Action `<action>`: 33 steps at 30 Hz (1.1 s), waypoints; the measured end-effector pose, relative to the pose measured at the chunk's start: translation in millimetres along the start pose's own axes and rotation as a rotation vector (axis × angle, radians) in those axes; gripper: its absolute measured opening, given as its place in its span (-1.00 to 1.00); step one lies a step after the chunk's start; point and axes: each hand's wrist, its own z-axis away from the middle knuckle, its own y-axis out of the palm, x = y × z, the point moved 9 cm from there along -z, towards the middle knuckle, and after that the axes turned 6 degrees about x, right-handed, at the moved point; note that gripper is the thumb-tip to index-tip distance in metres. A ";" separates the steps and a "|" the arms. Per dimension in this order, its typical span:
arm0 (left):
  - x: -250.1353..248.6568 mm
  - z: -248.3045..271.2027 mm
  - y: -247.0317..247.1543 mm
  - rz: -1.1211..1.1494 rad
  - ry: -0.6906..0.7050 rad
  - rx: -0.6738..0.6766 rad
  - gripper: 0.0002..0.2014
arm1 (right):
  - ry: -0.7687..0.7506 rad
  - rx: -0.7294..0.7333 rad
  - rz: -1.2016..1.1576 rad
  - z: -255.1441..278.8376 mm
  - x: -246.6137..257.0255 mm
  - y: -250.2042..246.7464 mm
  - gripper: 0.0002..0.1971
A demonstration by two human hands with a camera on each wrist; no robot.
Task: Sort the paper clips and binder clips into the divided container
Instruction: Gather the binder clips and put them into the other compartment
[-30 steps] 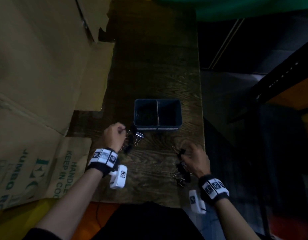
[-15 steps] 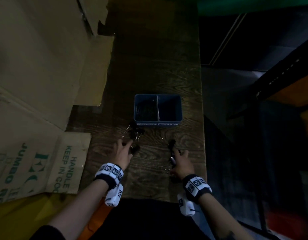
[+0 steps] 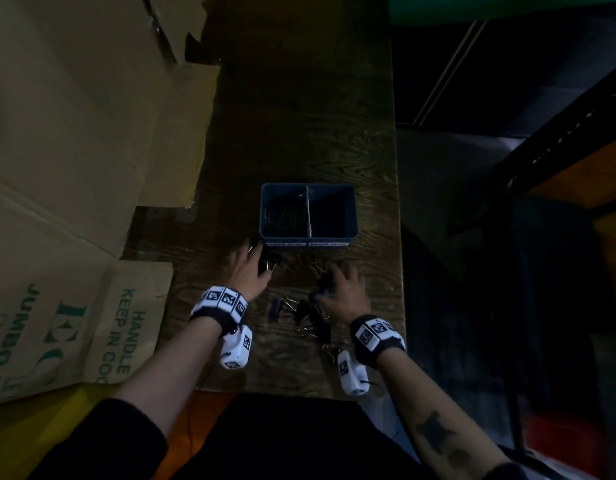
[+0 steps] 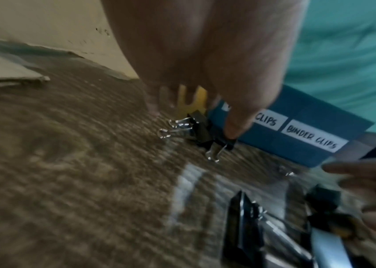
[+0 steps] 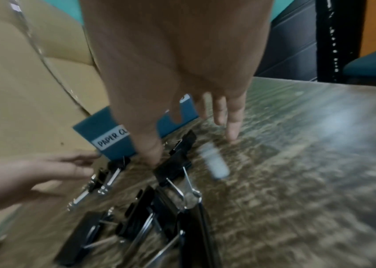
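A blue divided container [image 3: 308,237] stands mid-table, with thin paper clips [image 3: 282,216] in its left compartment; the right one is too dark to read. Its front labels read "PAPER CL…" [image 5: 111,140] and "BINDER CLIPS" [image 4: 313,139]. My left hand [image 3: 256,258] is spread over a few black binder clips [image 4: 207,134] beside the container's left corner, thumb tip touching one. My right hand [image 3: 334,278] has its fingers straight and spread, the thumb pressing on a black binder clip [image 5: 177,157] at the far end of a pile of binder clips [image 3: 308,318].
Flattened cardboard boxes [image 3: 91,168] cover the left side and overlap the wooden table [image 3: 299,116]. The table's right edge [image 3: 398,237] runs just past my right hand, with dark floor and a shelf frame [image 3: 559,150] beyond. One binder clip [image 3: 330,351] lies by my right wrist.
Both hands have moved forward toward the container. The left now covers the clips at its left corner; the right has gone from the pile's near side to its far end.
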 end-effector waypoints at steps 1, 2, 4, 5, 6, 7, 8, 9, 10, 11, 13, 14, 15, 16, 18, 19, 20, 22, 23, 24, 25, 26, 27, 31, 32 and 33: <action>-2.3 -2.0 6.8 -0.026 0.015 0.053 -0.28 | -0.022 0.045 0.059 -4.0 4.5 6.1 -0.20; -4.3 -1.3 13.1 -0.048 0.031 0.083 -0.28 | -0.045 0.082 0.125 -6.3 9.5 13.4 -0.21; -6.3 4.5 25.8 -0.076 0.056 0.082 -0.30 | -0.094 0.106 0.224 -6.2 20.1 25.6 -0.23; -7.9 8.9 31.6 -0.081 0.075 0.059 -0.32 | -0.112 0.106 0.249 -5.0 24.4 30.8 -0.23; -10.8 14.0 37.8 -0.079 0.100 0.032 -0.34 | -0.130 0.111 0.260 -4.0 27.9 36.0 -0.22; -15.1 20.0 44.3 -0.076 0.128 0.015 -0.35 | -0.150 0.125 0.260 -2.6 31.0 40.8 -0.21; -20.1 26.0 51.6 -0.075 0.155 0.009 -0.36 | -0.174 0.135 0.239 -1.6 33.1 44.4 -0.20; -25.2 31.1 59.4 -0.078 0.181 0.015 -0.38 | -0.198 0.134 0.192 0.1 34.8 44.1 -0.19; -30.0 35.6 65.7 -0.078 0.203 0.026 -0.39 | -0.223 0.121 0.130 1.4 34.2 41.9 -0.18; -33.0 38.7 69.5 -0.069 0.219 0.037 -0.40 | -0.243 0.087 0.078 4.9 33.0 34.7 -0.17; -32.6 42.1 65.2 -0.024 0.230 0.021 -0.41 | -0.226 0.013 0.034 11.0 15.3 23.5 -0.16; -29.9 42.9 57.7 -0.009 0.231 -0.015 -0.39 | -0.194 -0.022 0.013 15.9 2.8 17.1 -0.14; -26.0 43.3 49.1 -0.007 0.226 -0.055 -0.36 | -0.151 -0.048 -0.015 22.1 -12.0 12.4 -0.10; -20.4 43.3 42.5 -0.021 0.209 -0.075 -0.31 | -0.115 -0.061 -0.035 30.3 -25.9 9.0 -0.04; -8.1 42.1 37.5 -0.077 0.150 -0.035 -0.14 | -0.084 -0.001 0.004 47.2 -45.0 14.6 0.09; -3.9 41.2 39.2 -0.104 0.126 0.013 -0.03 | -0.081 0.068 0.052 55.4 -49.2 23.7 0.16; -2.9 40.8 41.9 -0.134 0.116 0.064 0.06 | -0.080 0.142 0.104 62.5 -51.8 35.1 0.23; -6.9 38.0 49.8 -0.205 0.133 0.141 0.20 | -0.094 0.212 0.185 71.1 -48.6 56.0 0.33; -10.5 35.9 53.5 -0.230 0.142 0.169 0.23 | -0.108 0.195 0.196 71.5 -44.4 60.9 0.32; -13.6 33.4 56.5 -0.237 0.144 0.189 0.25 | -0.123 0.161 0.179 69.1 -38.8 61.4 0.28; -16.5 30.5 59.1 -0.231 0.145 0.199 0.24 | -0.133 0.127 0.142 65.2 -34.1 58.9 0.21; -19.9 28.5 60.5 -0.221 0.152 0.200 0.22 | -0.144 0.103 0.095 61.2 -29.2 53.8 0.14; -24.3 27.4 60.6 -0.209 0.167 0.191 0.18 | -0.151 0.092 0.044 56.4 -25.3 48.3 0.08; -33.9 25.6 57.7 -0.177 0.198 0.127 0.11 | -0.083 0.062 -0.131 35.1 -29.9 26.3 0.11; -32.3 24.9 56.5 -0.173 0.173 0.115 0.13 | -0.034 0.058 -0.123 29.9 -32.3 21.1 0.17; -30.3 24.2 55.6 -0.174 0.140 0.114 0.15 | 0.009 0.071 -0.089 24.5 -32.7 18.2 0.21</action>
